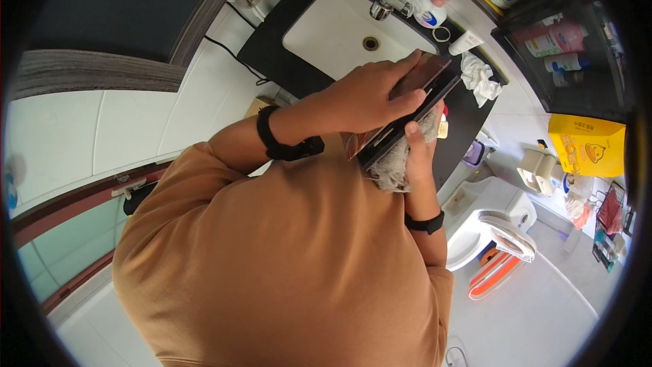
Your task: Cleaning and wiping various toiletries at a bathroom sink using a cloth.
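Observation:
My left hand [374, 94] grips the upper edge of a dark, glossy, flat rectangular object [389, 138], its thumb along the near side and fingers over the reflective face. What the object is, I cannot tell. It is held tilted in front of my chest, over the near edge of the black countertop [300, 66]. From below, my right hand [420, 155] clasps a grey fluffy cloth [391, 165] against the object's lower side, thumb upward. Part of the right hand's fingers are hidden behind cloth and object. Both wrists wear black bands.
Beyond my hands is a white sink basin [326, 30] with a chrome faucet [382, 9]. A pump bottle [432, 16], a white tube [464, 43] and crumpled white tissue [480, 79] lie along the counter. A toilet [471, 232] stands right; a dark cabinet [565, 61] hangs upper right.

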`<state>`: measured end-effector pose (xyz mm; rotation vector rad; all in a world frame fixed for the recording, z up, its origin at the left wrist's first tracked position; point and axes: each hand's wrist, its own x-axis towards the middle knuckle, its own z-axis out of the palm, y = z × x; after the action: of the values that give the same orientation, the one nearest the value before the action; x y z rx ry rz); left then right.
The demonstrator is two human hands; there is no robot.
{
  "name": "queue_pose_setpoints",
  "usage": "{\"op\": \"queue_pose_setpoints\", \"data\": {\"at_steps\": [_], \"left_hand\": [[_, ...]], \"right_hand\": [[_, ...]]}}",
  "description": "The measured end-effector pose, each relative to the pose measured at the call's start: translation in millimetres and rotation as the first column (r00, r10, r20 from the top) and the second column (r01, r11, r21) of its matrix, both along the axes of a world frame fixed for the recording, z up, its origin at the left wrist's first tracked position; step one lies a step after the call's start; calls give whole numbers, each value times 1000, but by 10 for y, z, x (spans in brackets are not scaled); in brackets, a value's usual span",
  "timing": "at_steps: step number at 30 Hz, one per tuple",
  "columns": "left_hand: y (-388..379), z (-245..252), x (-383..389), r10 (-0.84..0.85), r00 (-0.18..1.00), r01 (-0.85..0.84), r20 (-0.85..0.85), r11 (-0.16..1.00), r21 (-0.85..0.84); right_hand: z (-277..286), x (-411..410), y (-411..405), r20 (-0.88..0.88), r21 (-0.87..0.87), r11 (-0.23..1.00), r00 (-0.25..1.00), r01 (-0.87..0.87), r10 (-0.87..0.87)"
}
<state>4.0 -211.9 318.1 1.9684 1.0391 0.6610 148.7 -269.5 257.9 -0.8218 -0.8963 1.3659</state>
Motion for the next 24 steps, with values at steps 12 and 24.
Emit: {"op": "queue_pose_setpoints", "data": {"at_steps": [12,24], "left_hand": [[49,-44,41,8,1000,-8,9,1000,-21],[35,-73,67,-7,1000,7,-5,1000,15]], "right_hand": [[-40,3,65,-33,-1,1000,999,9,-9],[-42,15,77,-46,9,1000,999,-1,2]]}}
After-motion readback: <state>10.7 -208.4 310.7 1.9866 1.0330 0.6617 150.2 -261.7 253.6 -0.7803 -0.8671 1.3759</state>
